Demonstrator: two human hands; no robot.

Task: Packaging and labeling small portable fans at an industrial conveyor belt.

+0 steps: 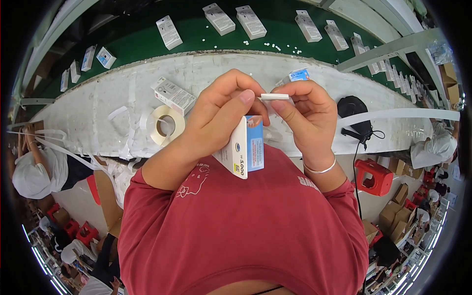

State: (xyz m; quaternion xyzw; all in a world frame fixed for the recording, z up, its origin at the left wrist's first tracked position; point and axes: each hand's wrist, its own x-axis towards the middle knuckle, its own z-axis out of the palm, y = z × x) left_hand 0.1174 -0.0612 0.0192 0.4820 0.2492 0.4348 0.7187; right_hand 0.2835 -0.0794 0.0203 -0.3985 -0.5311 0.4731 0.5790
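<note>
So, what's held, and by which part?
Left fingers hold a box by its upper left part; right fingers pinch a small white strip toward its right end.

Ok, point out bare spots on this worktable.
The worktable looks bare between the grey box, left hand and green belt, and right of the black object, below the white strip. Crowded: left of that hand, box and tape roll.

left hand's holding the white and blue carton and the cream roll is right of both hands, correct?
Not quite: the cream roll lies left of both hands, as the head view shows. The left hand does hold the white and blue carton.
</note>
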